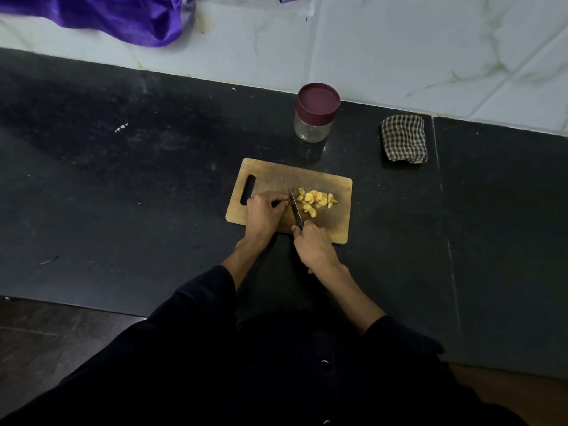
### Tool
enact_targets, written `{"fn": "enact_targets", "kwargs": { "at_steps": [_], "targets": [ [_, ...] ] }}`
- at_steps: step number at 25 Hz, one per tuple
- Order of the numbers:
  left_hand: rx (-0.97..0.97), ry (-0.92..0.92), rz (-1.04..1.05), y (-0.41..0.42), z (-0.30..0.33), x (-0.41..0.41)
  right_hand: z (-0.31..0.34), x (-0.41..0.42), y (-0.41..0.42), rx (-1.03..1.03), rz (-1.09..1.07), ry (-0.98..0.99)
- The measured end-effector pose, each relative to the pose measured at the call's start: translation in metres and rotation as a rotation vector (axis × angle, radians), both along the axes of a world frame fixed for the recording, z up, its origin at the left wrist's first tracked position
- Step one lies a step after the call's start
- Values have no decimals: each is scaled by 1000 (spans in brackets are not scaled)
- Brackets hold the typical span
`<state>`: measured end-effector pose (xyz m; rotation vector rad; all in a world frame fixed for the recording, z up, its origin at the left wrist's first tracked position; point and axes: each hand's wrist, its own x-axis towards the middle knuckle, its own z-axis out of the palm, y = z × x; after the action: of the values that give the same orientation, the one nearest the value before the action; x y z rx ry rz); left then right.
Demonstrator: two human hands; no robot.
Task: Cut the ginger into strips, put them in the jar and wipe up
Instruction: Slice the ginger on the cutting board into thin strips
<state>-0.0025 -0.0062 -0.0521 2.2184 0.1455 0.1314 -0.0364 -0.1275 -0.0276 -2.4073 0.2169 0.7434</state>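
A wooden cutting board (335, 222) lies on the black counter. Several yellow cut ginger pieces (315, 199) sit in a pile at its middle. My right hand (313, 245) grips the handle of a small knife (295, 207), whose blade points away from me just left of the pile. My left hand (264, 212) rests on the board with its fingers curled against the blade's left side; what it pinches there is hidden. A glass jar (313, 127) with its maroon lid on stands behind the board.
A folded checked cloth (404, 138) lies at the back right by the wall. Purple fabric (123, 16) hangs over the white tiles at the far left. The counter's front edge (76, 305) runs just before my body.
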Motion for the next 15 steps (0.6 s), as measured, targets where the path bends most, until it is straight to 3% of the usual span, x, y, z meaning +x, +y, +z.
{"fn": "enact_targets", "kwargs": {
  "at_steps": [15],
  "targets": [
    [-11, -22, 12, -1, 1, 0, -2, 9, 2, -46, 35, 20]
  ]
}}
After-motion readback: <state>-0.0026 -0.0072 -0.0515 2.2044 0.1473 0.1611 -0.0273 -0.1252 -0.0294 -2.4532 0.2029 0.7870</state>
